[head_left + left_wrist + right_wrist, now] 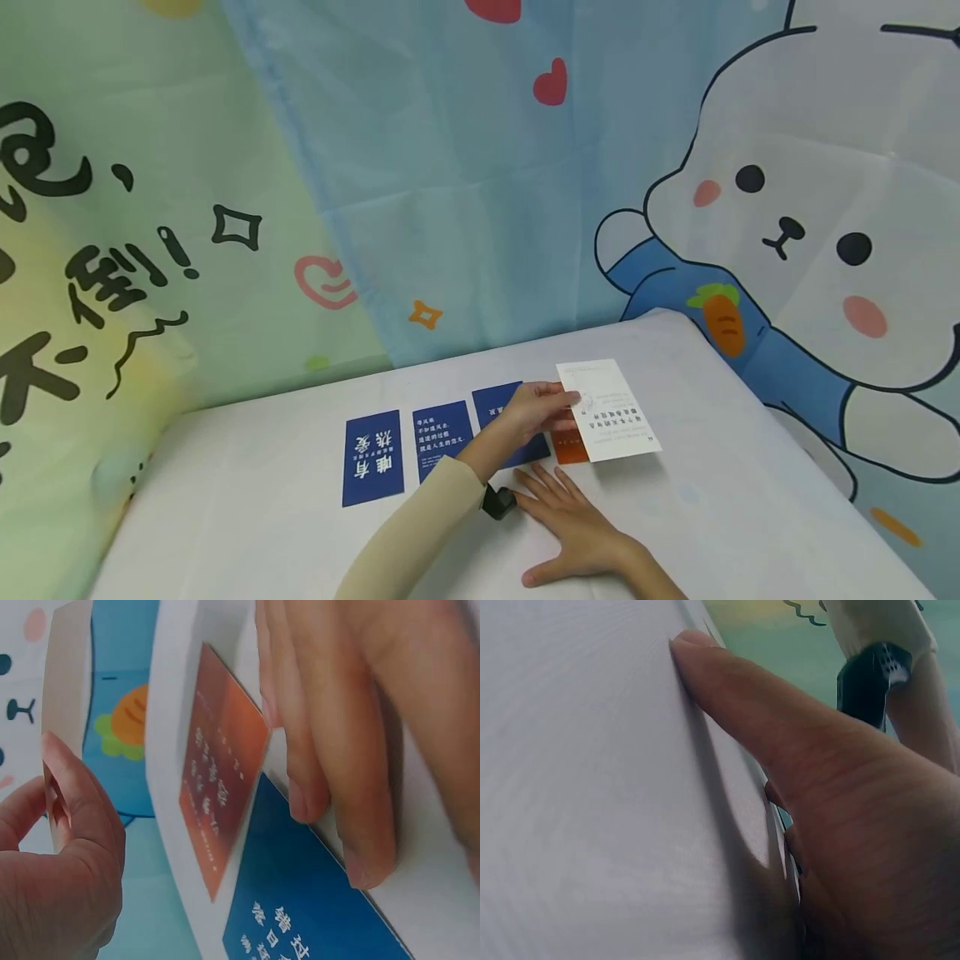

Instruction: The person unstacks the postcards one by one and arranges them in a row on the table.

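My left hand (534, 410) pinches a white printed card (617, 421) by its left edge, holding it tilted above the table. Beneath that card lies an orange-red card (572, 450), partly covered from the head camera; the left wrist view shows more of its face. Palm down on the table, my right hand (581, 529) has its fingers spread and holds nothing. Its fingertips lie near the lower edges of the orange-red card and the neighbouring blue card (281, 892); whether they touch cannot be told. In the right wrist view its thumb (750, 697) stretches along the white surface.
Two more blue cards with white lettering, the leftmost card (373, 479) and a middle card (441, 429), lie in the same row. My left forearm partly covers the middle one. A white cloth (247, 508) covers the table; a cartoon-printed curtain (465, 208) hangs behind.
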{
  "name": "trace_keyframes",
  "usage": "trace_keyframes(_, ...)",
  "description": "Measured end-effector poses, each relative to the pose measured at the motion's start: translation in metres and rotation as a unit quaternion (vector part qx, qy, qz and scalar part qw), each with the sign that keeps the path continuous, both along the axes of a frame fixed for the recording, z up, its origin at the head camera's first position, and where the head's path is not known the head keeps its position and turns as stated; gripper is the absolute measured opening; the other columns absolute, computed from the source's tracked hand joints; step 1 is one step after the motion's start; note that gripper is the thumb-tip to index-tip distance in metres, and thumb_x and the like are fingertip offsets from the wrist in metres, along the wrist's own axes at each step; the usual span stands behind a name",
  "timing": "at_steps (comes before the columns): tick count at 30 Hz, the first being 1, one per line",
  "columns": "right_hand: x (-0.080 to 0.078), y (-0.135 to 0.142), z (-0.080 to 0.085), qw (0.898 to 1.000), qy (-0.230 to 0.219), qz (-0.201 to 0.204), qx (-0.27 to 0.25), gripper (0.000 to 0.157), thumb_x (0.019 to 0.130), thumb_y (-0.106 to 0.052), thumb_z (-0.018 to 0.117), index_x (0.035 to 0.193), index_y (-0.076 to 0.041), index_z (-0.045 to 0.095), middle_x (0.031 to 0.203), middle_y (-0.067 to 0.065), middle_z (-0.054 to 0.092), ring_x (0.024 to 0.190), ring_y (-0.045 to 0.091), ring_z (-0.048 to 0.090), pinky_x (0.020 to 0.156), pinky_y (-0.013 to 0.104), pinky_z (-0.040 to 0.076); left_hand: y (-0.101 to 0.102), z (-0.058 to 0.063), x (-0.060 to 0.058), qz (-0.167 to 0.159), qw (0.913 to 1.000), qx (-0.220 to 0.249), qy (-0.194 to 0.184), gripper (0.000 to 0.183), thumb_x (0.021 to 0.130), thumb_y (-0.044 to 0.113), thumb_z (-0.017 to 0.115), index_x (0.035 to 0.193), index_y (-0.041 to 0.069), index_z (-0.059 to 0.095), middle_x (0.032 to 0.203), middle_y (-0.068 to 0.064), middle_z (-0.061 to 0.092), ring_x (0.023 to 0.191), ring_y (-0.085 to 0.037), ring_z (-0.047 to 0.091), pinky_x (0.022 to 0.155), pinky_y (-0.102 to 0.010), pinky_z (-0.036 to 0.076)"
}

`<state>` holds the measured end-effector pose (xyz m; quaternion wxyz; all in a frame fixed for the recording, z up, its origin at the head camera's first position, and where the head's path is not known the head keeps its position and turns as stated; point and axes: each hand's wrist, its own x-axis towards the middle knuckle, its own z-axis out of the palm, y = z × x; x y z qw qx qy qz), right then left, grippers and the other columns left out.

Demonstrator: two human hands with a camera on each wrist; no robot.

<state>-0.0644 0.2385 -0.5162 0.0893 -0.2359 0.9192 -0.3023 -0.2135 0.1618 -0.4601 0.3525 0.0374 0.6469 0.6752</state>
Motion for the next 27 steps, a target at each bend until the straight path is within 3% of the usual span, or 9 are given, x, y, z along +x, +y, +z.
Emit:
trace_keyframes(8, 0.0, 0.002, -0.001, 0.999, -0.027, -0.003, 0.017, 0.096, 0.075, -0.068, 0.069, 0.146, -0.008, 0.045, 0.161, 0.011, 0.02, 0.149, 0.037, 0.006, 0.107, 0.017, -0.027, 0.014, -0.01, -0.011, 0.004, 0.9997, -0.005, -0.026, 0.039, 0.09, 0.012, 0.071, 0.123, -0.003, 0.058, 0.092, -0.012, 0.07, 0.06, -0.01, 0.067, 0.066, -0.022, 0.058)
trace_keyframes(17, 0.002, -0.002, 0.0, 0.999, -0.036, -0.005, 0.017, 0.097, 0.074, -0.068, 0.069, 0.151, -0.016, 0.038, 0.161, 0.013, 0.021, 0.149, 0.034, 0.005, 0.111, 0.021, -0.025, 0.032, -0.021, -0.016, -0.009, 0.999, -0.034, -0.027, 0.021, 0.087, 0.01, 0.074, 0.105, 0.003, 0.065, 0.084, -0.01, 0.072, 0.073, -0.019, 0.073, 0.079, -0.033, 0.057)
trace_keyframes(23, 0.003, -0.002, 0.003, 0.997, -0.075, -0.019, 0.016, 0.092, 0.073, -0.066, 0.071, 0.15, -0.026, 0.039, 0.16, 0.008, 0.025, 0.149, 0.035, 0.008, 0.117, 0.056, -0.007, 0.043, -0.017, -0.018, -0.024, 0.9981, -0.048, -0.029, 0.023, 0.088, 0.012, 0.073, 0.107, 0.003, 0.062, 0.087, -0.012, 0.072, 0.069, -0.016, 0.072, 0.074, -0.03, 0.058)
trace_keyframes(27, 0.004, 0.001, 0.005, 0.997, -0.076, -0.023, 0.024, 0.091, 0.073, -0.065, 0.071, 0.15, -0.027, 0.039, 0.159, 0.008, 0.027, 0.148, 0.036, 0.013, 0.116, 0.062, -0.002, 0.051, -0.014, -0.02, -0.033, 0.9975, -0.052, -0.033, 0.025, 0.089, 0.012, 0.072, 0.11, 0.002, 0.062, 0.087, -0.011, 0.072, 0.062, -0.01, 0.068, 0.07, -0.026, 0.058)
